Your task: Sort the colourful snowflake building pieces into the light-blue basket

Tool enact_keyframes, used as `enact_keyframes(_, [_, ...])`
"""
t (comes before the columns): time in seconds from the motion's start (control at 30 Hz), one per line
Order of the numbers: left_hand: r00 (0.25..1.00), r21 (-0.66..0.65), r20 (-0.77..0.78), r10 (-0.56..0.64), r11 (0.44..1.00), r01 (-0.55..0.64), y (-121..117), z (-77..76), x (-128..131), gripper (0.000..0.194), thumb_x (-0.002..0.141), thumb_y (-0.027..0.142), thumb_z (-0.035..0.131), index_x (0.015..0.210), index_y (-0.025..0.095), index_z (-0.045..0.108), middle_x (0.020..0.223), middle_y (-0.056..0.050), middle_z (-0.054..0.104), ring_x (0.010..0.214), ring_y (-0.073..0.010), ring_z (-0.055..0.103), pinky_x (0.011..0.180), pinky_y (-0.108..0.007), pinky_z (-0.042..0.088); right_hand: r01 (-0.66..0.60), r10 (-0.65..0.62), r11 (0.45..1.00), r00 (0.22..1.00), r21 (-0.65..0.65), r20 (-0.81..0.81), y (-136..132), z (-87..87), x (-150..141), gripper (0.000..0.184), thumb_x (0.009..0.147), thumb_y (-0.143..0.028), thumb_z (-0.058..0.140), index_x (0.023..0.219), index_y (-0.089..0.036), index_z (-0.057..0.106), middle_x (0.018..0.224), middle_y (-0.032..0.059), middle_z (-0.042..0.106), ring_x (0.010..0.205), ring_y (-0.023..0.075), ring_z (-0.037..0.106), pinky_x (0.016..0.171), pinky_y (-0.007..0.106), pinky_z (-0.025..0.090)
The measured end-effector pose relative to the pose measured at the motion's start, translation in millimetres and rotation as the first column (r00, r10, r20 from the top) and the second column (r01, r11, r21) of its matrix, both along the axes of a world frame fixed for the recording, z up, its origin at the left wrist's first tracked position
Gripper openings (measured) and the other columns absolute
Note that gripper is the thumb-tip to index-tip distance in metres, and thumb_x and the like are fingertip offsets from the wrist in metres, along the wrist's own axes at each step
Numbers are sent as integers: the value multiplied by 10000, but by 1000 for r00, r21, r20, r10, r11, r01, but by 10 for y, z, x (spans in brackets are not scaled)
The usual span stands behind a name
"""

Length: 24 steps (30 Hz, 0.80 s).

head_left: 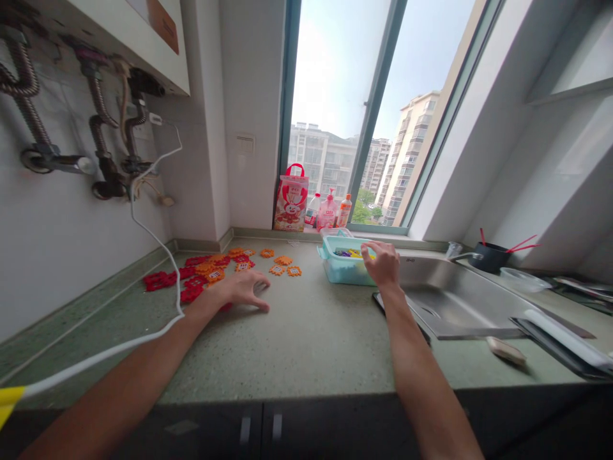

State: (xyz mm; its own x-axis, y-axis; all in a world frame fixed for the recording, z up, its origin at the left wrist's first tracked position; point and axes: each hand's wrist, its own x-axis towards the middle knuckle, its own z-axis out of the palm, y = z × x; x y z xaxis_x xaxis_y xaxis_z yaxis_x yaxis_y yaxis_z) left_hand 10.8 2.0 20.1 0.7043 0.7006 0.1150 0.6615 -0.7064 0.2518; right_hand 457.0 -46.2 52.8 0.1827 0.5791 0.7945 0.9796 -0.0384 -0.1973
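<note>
My left hand (246, 291) hovers low over the counter, thumb and fingers apart, with nothing in it. Behind and beside it lie red gear-shaped pieces (194, 287) and orange gear-shaped pieces (283, 260), flat plastic with toothed edges. Part of the red group is hidden by my left forearm. At the right end of a light-blue plastic box (342, 271), my right hand (383, 262) is closed around the rim, its fingertips partly out of sight. Inside the box, yellow pieces (354, 253) and dark purple pieces show.
A white cable (158, 239) hangs across the left side. Right of the box is a steel sink (450, 294), with a black pot (488, 257) behind. A dark flat object (378, 302) lies under my right forearm. Bottles (328, 211) and a red-handled bag (291, 201) stand by the window.
</note>
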Motion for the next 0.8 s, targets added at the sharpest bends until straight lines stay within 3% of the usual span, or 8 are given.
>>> enact_keyframes(0.1, [1000,-2,-15,1,1000,-1,-55,41,15,718,657,738,841,1201,279,748,1240,-53,730,1102,-261,667,946,-296,477,-99,109,983,992,-154,62,52,-30,-95,475,1042,-468,440,972,-207,830,1088,128,787,1063,300,651,958,413,429])
enact_keyframes(0.2, [1000,6,-24,-17,1000,18,-103,59,26,694,701,735,817,1217,277,743,1240,-53,733,1110,-256,666,938,-294,481,-35,44,951,999,-307,24,97,-79,-107,551,1046,-552,422,995,-209,851,944,155,797,959,324,705,920,428,450])
enact_keyframes(0.3, [999,45,-39,-13,999,14,-118,54,31,643,755,732,779,1204,273,745,1220,-50,743,1090,-246,676,917,-290,482,15,-10,936,1000,-351,17,105,-102,-82,616,1048,-601,395,1028,-191,854,846,178,784,888,343,725,906,450,454])
enact_keyframes(0.37, [997,78,-71,-1,997,6,-106,69,16,571,809,711,741,1163,262,757,1157,-54,762,1046,-240,690,879,-283,486,6,5,960,999,-280,38,86,-95,-89,587,1044,-581,421,1009,-183,852,857,180,786,908,351,720,909,460,451])
enact_keyframes(0.47, [990,155,-120,76,986,-57,-57,170,-77,431,898,613,676,1109,250,772,1070,-70,782,993,-238,709,834,-279,486,-81,86,995,993,-54,85,50,-62,-190,457,1036,-472,480,999,-183,832,995,151,801,1004,341,692,939,460,441])
enact_keyframes(0.6, [897,215,-151,415,899,-380,8,429,-375,348,884,558,669,946,233,776,970,-96,785,910,-267,730,773,-315,498,-351,319,930,919,113,231,32,-62,-523,283,1014,-294,536,1092,-209,794,1131,99,788,1047,284,661,950,424,450])
enact_keyframes(0.67, [829,108,-216,517,856,-505,9,544,-565,382,811,593,735,851,213,748,863,-93,771,831,-281,733,713,-325,504,-506,467,860,829,59,308,45,-118,-744,247,996,-228,560,1104,-224,783,1150,82,782,1031,256,662,937,403,471])
enact_keyframes(0.8, [789,-271,-341,510,751,-602,-30,600,-876,454,596,517,931,777,181,687,692,-50,721,643,-261,727,595,-295,518,-691,689,711,648,-129,324,103,-333,-1148,243,966,-164,598,1111,-247,775,1151,65,779,1009,231,679,936,395,518])
